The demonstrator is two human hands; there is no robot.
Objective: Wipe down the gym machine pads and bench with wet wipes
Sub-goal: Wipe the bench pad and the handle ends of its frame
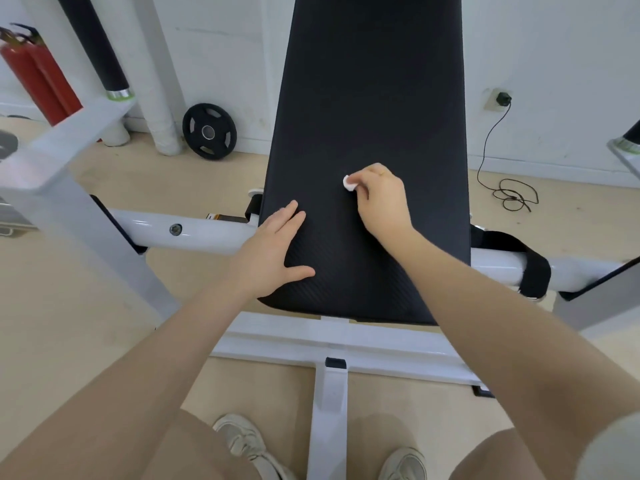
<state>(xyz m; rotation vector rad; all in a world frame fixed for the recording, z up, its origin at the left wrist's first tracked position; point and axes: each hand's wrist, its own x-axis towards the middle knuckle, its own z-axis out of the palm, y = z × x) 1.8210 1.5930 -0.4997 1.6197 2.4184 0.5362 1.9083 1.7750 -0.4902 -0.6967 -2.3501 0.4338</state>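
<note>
At far left I see red fire extinguishers [38, 81], then a black weight plate [209, 131] against the wall. My left hand [273, 251] lies flat, fingers straight, near the black ribbed bench pad's [374, 98] left edge. My right hand [382, 199] pinches a small white wipe [349, 183], seemingly pressed mid-pad. A black cable [509, 192] coils rightward.

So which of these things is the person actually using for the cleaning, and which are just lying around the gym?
In use:
- wet wipe, pinched in the right hand
- black bench pad
- left hand, flat on the pad

Lying about:
- weight plate against the wall
- red fire extinguishers
- black cable on the floor
</note>
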